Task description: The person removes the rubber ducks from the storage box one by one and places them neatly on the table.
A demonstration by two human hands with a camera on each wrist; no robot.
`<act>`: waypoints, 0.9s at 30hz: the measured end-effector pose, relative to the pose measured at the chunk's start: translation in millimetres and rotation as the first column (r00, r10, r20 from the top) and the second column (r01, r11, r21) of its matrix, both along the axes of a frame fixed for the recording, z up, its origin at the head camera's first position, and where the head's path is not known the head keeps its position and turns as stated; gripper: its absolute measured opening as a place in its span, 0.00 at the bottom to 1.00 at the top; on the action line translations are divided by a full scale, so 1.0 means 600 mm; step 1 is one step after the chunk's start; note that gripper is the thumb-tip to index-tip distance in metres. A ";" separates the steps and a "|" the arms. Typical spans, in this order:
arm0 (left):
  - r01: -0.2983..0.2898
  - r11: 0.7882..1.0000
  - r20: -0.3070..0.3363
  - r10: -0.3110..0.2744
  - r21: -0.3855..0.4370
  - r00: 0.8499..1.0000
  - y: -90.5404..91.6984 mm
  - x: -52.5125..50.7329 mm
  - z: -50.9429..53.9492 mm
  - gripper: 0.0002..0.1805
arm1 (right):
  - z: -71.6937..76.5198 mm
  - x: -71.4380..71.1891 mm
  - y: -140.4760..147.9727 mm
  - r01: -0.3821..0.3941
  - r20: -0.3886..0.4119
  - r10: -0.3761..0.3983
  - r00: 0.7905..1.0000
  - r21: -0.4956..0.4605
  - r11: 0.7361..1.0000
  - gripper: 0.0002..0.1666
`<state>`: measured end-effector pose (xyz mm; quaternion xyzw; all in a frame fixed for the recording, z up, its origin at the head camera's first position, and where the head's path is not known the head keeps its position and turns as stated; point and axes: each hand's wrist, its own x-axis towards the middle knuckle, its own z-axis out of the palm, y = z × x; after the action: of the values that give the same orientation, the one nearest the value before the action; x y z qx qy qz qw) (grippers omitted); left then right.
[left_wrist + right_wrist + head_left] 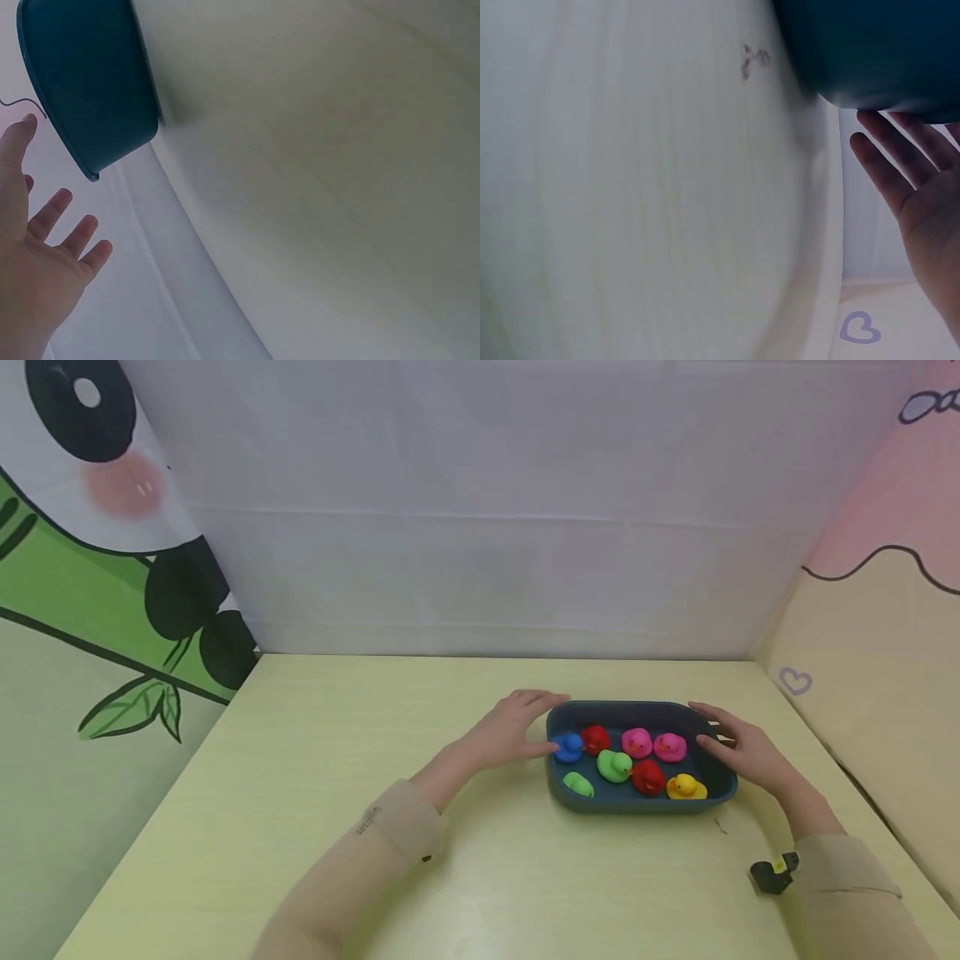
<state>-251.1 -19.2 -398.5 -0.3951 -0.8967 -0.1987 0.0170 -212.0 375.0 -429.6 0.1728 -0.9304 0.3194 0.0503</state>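
Observation:
A dark teal tub (630, 807) stands on the table, with several small rubber ducks inside. Among them are a blue duck (568, 747), two pink ducks, two red ducks, two green ducks and a yellow duck (686, 787). At the tub's left end is my left hand (513, 731), fingers spread and thumb by the rim; the left wrist view shows its fingers (79, 238) apart from the wall. My right hand (750, 756) is at the opposite end with thumb over the rim. Its extended fingers (889, 154) reach the tub's outer wall in the right wrist view.
The pale wooden table (360, 718) ends at a white back wall (480, 527). Painted side panels flank it, the right panel (862, 660) close to my right arm. A small black and yellow device (774, 872) is by my right sleeve.

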 end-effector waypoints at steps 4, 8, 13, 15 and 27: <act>-0.001 1.000 0.075 0.000 0.013 0.997 0.018 -0.009 -0.008 0.38 | -0.005 -0.004 0.001 0.007 -0.001 -0.007 1.000 -0.005 1.000 0.30; 0.011 1.000 0.109 -0.013 0.018 0.994 0.036 -0.017 -0.017 0.35 | -0.009 -0.005 0.002 0.005 -0.001 -0.005 1.000 -0.004 1.000 0.29; -0.018 0.999 0.169 0.013 0.028 0.986 0.053 -0.019 -0.023 0.29 | -0.012 -0.004 0.004 -0.002 0.002 0.002 1.000 -0.003 1.000 0.29; -0.036 0.999 0.196 0.029 0.033 0.980 0.058 -0.020 -0.024 0.27 | -0.013 -0.003 0.005 -0.002 0.002 0.002 1.000 0.002 1.000 0.29; -0.109 0.993 0.273 0.120 -0.054 0.955 0.090 -0.028 -0.022 0.23 | -0.011 -0.003 0.003 0.008 0.033 -0.007 0.999 -0.020 1.000 0.29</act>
<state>-267.7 34.8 -411.5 -0.3114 -0.9154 -0.2329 -0.1041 -213.6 376.7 -436.2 0.1634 -0.9285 0.3314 0.0378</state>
